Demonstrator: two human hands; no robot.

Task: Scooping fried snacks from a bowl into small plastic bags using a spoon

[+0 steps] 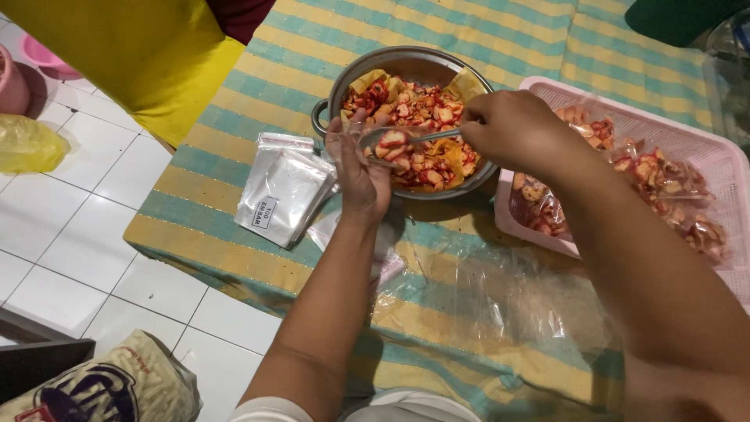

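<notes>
A striped yellow-and-teal mat on white floor tiles carries a metal pot at 12 o'clock, pink basket at 3, zip bags at 9.

Brightness: moderate, even indoor light with a warm cast.
Source: seems overhead; no lamp in view.
Shadows: soft, under the forearms on the striped cloth.
Glare: bright sheen on the white floor tiles and the metal bowl rim; clear plastic sheet glints.
Sharpness: centre fairly crisp; right hand slightly smeared.
Edges: near forearm and sack soft, mild wide-angle stretch.
</notes>
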